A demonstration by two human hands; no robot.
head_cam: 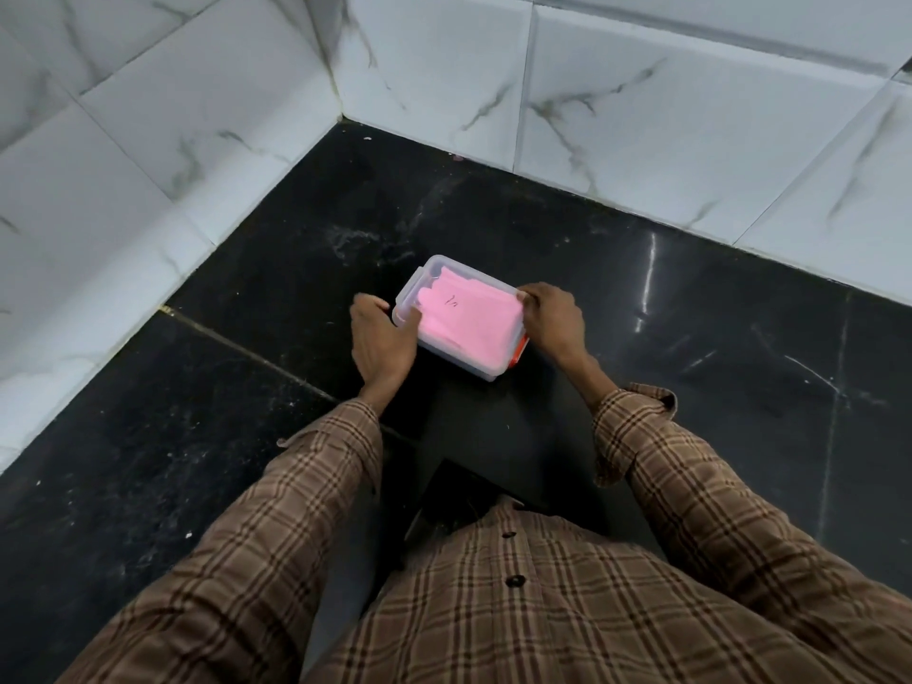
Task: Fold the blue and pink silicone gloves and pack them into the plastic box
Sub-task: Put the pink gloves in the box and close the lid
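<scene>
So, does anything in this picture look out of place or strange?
Nothing serious. The pink glove lies folded in the plastic box, which both hands hold by its sides. No blue glove is visible. The black counter shows white dusty smears and scratches behind the box.

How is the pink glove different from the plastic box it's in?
The pink glove is solid pink and hides what lies under it; the plastic box is clear, so the glove shows through it. The glove looks soft and lies folded; the box keeps a stiff shape with rounded corners. The glove lies inside; the box wraps around it, with the left hand and right hand at its sides.
</scene>
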